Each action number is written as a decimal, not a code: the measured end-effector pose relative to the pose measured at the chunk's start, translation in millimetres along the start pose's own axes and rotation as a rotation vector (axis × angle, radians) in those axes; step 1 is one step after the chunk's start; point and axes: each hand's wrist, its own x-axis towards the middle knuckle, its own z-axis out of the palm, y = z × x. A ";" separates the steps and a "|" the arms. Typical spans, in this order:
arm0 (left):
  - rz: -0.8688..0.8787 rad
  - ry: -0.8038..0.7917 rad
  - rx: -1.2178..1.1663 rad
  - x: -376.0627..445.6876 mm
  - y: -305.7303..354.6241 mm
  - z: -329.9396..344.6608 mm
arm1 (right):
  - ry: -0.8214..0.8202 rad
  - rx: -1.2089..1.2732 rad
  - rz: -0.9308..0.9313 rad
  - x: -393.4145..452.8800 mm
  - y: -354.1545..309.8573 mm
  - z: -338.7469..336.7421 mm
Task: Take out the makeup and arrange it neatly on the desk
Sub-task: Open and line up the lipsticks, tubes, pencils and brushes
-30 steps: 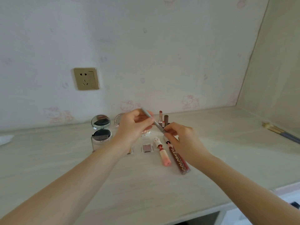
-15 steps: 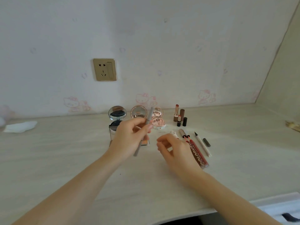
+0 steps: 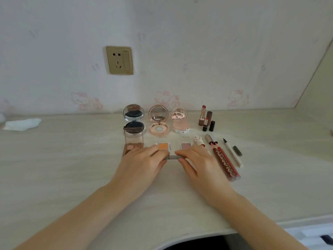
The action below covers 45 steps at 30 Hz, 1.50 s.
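Bare desk (image 3: 72, 177) lies left; lip gloss tube (image 3: 226, 164) crowds right.

Gold wall socket (image 3: 119, 60) above desk; crumpled white tissue (image 3: 22, 124) far left on desktop.

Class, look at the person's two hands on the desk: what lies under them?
A short grey stick lies crosswise on the desk, showing between the left hand and right hand. Its ends are hidden under the fingers, as is the desk beneath.
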 end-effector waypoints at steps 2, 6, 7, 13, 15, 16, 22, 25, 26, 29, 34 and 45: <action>-0.015 -0.014 -0.014 -1.6 -0.6 -0.4 | 0.008 -0.017 -0.032 -0.4 0.2 0.3; -0.036 0.004 0.005 -1.7 1.2 -2.0 | -0.023 -0.027 -0.065 -2.1 0.9 -0.3; -0.031 0.012 0.010 -1.8 1.3 -1.7 | -0.028 -0.032 -0.075 -2.6 0.8 -0.5; -0.027 -0.016 0.045 -1.6 3.6 -6.1 | 0.025 -0.090 -0.164 -3.8 1.1 -1.2; -0.032 -0.044 0.034 -1.8 4.3 -7.9 | 0.032 -0.101 -0.186 -3.8 2.2 -0.7; -0.033 -0.058 0.024 -2.1 4.5 -8.2 | 0.034 -0.103 -0.192 -4.0 2.3 -0.7; -0.077 -0.076 -0.006 -0.8 0.7 -11.6 | 0.070 -0.110 -0.217 -4.8 -0.9 -4.1; -0.090 -0.092 -0.035 -1.2 0.3 -12.7 | 0.044 -0.065 -0.177 -5.2 -3.9 -6.1; -0.092 -0.094 -0.042 -1.1 1.1 -13.4 | 0.029 -0.052 -0.151 -5.3 -4.7 -6.6; -0.085 -0.073 -0.080 -1.8 2.9 -14.0 | 0.001 -0.027 -0.072 -5.0 -5.6 -7.9; -0.125 -0.107 -0.153 -4.1 3.7 -15.7 | 0.001 -0.014 0.021 -4.5 -4.9 -8.7; -0.188 -0.085 -0.264 -3.4 0.0 -12.9 | 0.109 0.038 0.271 -2.6 -6.7 -16.3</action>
